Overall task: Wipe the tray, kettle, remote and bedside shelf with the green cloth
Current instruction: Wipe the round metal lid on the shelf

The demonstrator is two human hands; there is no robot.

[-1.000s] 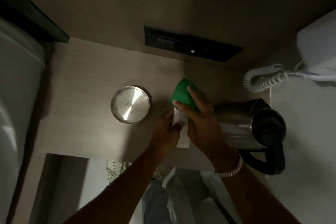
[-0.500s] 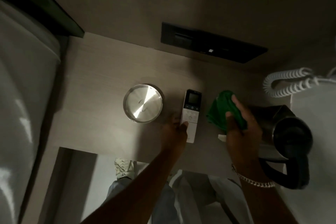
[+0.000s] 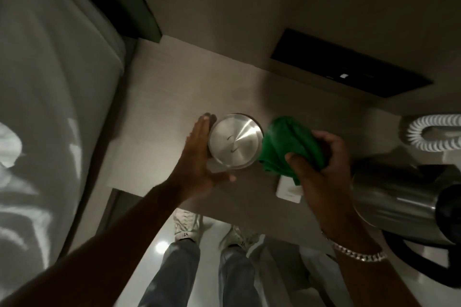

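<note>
A round steel tray (image 3: 235, 142) lies on the pale wooden bedside shelf (image 3: 162, 97). My left hand (image 3: 199, 157) is spread open against the tray's left rim, with the thumb under its near edge. My right hand (image 3: 321, 172) grips the bunched green cloth (image 3: 287, 142) just right of the tray, and the cloth touches the tray's right rim. The white remote (image 3: 289, 192) lies under the cloth and hand; only its near end shows. The steel kettle (image 3: 399, 197) with a black handle stands at the right edge.
A bed with white sheets (image 3: 50, 107) borders the shelf on the left. A black switch panel (image 3: 349, 62) is set in the wall behind. A coiled white phone cord (image 3: 429, 134) lies at the far right. My legs and shoes (image 3: 187, 227) are below the shelf's front edge.
My left hand let go of the remote and moved left to the tray's rim. My right hand brought the cloth left over the remote, up to the tray.
</note>
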